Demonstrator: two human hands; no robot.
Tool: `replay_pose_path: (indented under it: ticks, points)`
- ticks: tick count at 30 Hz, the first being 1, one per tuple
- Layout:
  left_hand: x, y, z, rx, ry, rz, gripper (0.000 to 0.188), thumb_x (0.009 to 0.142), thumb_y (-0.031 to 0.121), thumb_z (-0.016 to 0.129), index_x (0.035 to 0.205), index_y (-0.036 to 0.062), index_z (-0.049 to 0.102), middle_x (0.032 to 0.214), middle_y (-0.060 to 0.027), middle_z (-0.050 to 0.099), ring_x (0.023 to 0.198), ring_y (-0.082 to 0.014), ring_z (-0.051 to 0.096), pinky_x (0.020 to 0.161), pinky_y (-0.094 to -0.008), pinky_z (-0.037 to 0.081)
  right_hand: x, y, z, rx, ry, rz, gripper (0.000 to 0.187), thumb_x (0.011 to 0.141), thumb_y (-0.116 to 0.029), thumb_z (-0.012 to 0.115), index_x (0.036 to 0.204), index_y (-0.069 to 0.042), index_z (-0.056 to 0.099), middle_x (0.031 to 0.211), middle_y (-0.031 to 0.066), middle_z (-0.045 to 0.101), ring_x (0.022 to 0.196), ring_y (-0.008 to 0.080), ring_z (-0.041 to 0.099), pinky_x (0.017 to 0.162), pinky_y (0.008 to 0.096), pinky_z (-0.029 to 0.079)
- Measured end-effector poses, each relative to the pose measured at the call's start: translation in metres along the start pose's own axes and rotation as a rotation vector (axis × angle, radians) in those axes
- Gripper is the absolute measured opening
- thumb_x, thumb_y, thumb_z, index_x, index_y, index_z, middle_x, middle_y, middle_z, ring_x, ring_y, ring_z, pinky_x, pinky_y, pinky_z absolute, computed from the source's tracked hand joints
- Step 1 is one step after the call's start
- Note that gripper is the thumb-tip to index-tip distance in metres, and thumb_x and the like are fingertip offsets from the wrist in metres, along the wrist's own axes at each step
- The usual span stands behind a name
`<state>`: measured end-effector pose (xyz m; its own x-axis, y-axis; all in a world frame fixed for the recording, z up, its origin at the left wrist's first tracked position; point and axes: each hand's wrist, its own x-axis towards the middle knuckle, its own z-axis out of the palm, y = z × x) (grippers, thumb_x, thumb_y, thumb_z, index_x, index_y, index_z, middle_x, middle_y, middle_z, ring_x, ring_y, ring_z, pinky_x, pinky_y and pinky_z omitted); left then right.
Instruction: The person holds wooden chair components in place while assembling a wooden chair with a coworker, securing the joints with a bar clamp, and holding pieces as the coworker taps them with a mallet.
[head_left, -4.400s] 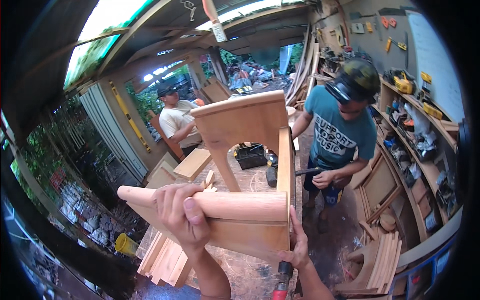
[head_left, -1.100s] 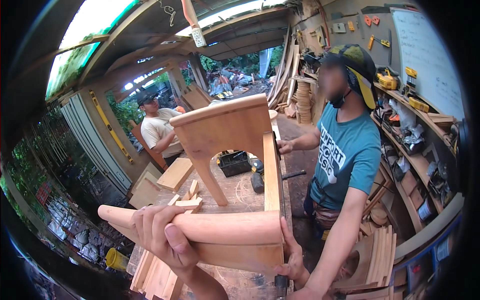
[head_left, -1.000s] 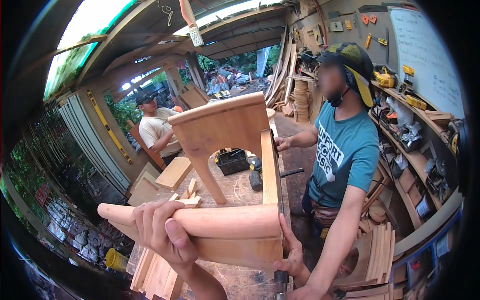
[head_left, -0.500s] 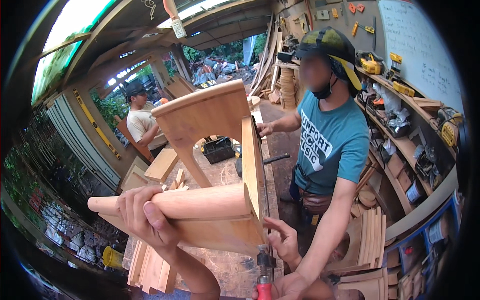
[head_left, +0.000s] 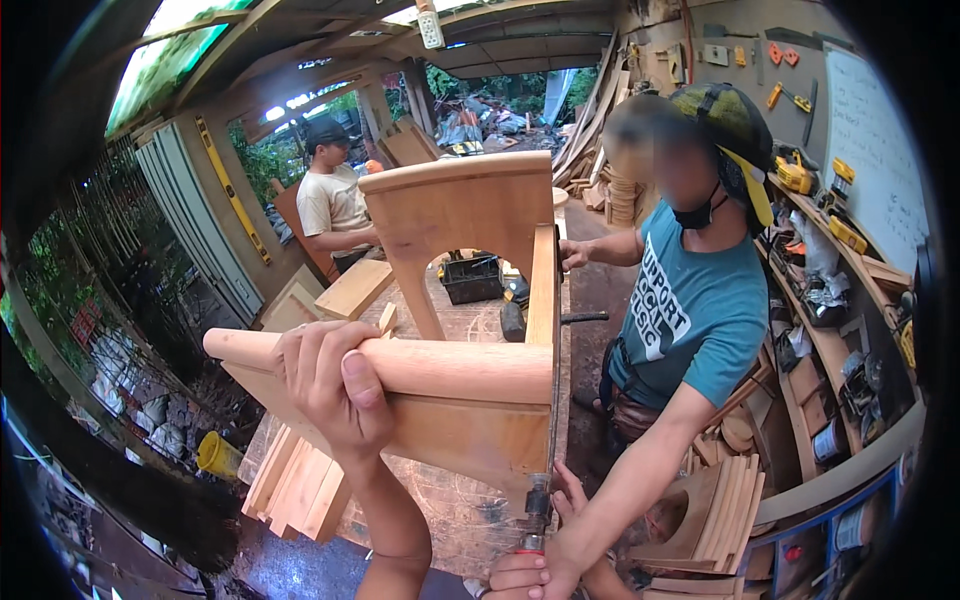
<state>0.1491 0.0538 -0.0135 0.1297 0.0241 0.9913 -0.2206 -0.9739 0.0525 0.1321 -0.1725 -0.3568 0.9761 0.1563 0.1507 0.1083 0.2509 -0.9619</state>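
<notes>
My left hand [head_left: 338,388] is wrapped round the rounded top rail of a wooden furniture frame [head_left: 460,370], thumb toward me. The frame has an arched cut-out panel at its far end and stands tilted over the workbench [head_left: 460,535]. A bar clamp [head_left: 538,500] runs along its right side. Close to the clamp's near end, my right hand [head_left: 570,492] shows stretched fingers, partly hidden behind a co-worker's arm. That co-worker's hand [head_left: 522,572] grips the clamp's red handle. Their other hand [head_left: 574,255] is at the clamp's far end.
Wood strips [head_left: 295,488] lie stacked at the bench's left edge. Beyond the frame are a black tool tray [head_left: 470,280] and a drill [head_left: 514,310]. The co-worker in a teal shirt [head_left: 690,290] stands right, before loaded shelves [head_left: 820,330]. Another person [head_left: 335,200] stands far left.
The view has shifted, so the scene sits further right. My right hand's fingers have drawn in closer to the clamp. The co-worker's hand now covers most of the red handle.
</notes>
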Motion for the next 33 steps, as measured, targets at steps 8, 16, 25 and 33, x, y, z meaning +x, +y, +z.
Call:
replay_pose_path:
  ticks: [8, 16, 25, 33]
  points:
    - [0.002, -0.006, 0.000, -0.013, -0.061, 0.036, 0.038, 0.097, 0.027, 0.042, 0.085, 0.0001, 0.066, 0.083, -0.0154, 0.064, 0.083, -0.0323, 0.060, 0.085, -0.0428, 0.043, 0.018, -0.115, -0.009, 1.356, -0.342, 2.249, 0.060, 0.104, -0.033, 0.054, 0.153, -0.001, 0.039, 0.122, 0.0076, 0.052, 0.111, 0.0197, 0.048, 0.099, 0.0362, 0.041]
    - [0.002, -0.007, 0.012, -0.009, -0.043, 0.040, 0.038, 0.096, 0.027, 0.041, 0.085, 0.0002, 0.066, 0.082, -0.0130, 0.065, 0.079, -0.0293, 0.056, 0.079, -0.0401, 0.042, 0.006, -0.121, -0.002, 1.475, -0.236, 2.615, 0.060, 0.107, -0.039, 0.048, 0.153, -0.001, 0.039, 0.111, 0.0036, 0.051, 0.098, 0.0166, 0.047, 0.092, 0.0339, 0.040]
    - [-0.001, -0.002, 0.008, -0.034, -0.035, 0.041, 0.038, 0.097, 0.027, 0.041, 0.085, 0.0010, 0.067, 0.082, -0.0120, 0.065, 0.080, -0.0285, 0.057, 0.079, -0.0400, 0.042, 0.002, -0.138, 0.007, 1.459, -0.288, 2.697, 0.062, 0.108, -0.044, 0.042, 0.154, -0.002, 0.039, 0.093, 0.0005, 0.049, 0.078, 0.0153, 0.045, 0.085, 0.0307, 0.044]
    - [0.000, -0.007, 0.005, 0.030, -0.057, 0.056, 0.039, 0.098, 0.026, 0.040, 0.083, 0.0012, 0.067, 0.083, -0.0122, 0.065, 0.083, -0.0279, 0.058, 0.084, -0.0389, 0.042, 0.036, -0.173, 0.058, 1.411, -0.602, 2.858, 0.056, 0.104, -0.037, 0.036, 0.146, -0.001, 0.048, 0.061, 0.0003, 0.028, 0.047, 0.0195, 0.034, 0.082, 0.0273, 0.056]
